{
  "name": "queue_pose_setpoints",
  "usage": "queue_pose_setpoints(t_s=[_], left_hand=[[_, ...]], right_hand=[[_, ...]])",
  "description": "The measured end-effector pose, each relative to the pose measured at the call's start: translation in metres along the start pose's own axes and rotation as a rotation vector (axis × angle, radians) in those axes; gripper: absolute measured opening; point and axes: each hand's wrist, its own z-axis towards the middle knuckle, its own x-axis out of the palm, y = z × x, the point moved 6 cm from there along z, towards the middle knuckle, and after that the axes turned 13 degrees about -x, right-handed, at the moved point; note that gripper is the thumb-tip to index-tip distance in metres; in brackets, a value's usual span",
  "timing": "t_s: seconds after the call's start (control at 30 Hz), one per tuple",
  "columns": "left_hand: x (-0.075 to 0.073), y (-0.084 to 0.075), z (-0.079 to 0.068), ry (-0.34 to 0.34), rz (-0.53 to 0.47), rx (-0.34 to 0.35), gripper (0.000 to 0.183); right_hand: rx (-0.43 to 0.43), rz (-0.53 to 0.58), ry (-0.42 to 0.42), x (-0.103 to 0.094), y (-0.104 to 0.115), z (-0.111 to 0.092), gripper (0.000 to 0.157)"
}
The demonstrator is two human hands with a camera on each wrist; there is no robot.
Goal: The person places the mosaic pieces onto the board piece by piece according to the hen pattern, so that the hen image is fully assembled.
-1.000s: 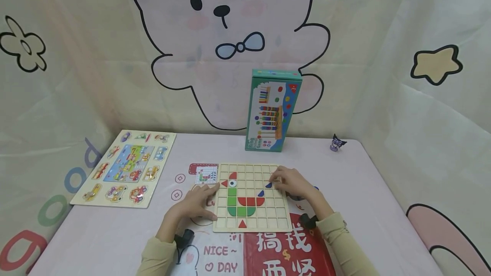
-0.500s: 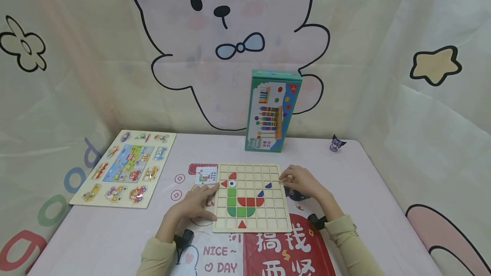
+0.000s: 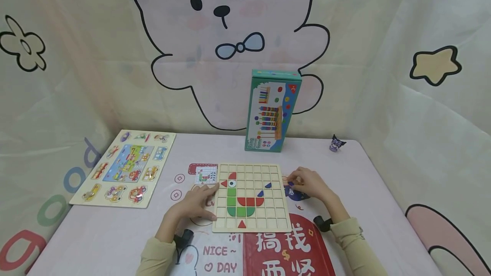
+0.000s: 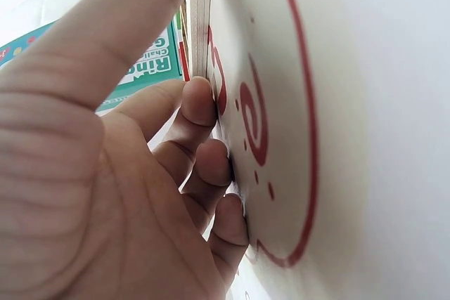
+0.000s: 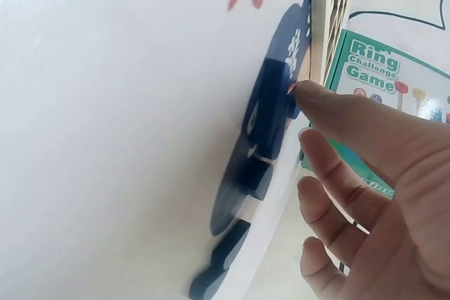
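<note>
My right hand (image 3: 310, 183) pinches a blue piece (image 5: 293, 106); my left hand (image 3: 193, 203) (fingers apart) touches the grid board (image 3: 251, 187).

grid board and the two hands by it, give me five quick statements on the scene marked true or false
1. The left hand touches the grid board. True.
2. The right hand is on the grid board. False: it is right of it, fingertips at a blue piece.
3. A red triangle sits in the board's row nearest the person. True.
4. The green box lies flat. False: it stands on end.
5. Green pieces are on the board. True.
</note>
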Motion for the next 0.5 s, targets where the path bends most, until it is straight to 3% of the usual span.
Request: queue_pose_setpoints(t_s=[0.5], left_hand=[[-0.0006,-0.0016,-0.0008,-0.001,0.011,0.015,0.096]], right_hand=[[0.062,0.016,0.031,0.0087,-0.0074,0.0038,0.015]])
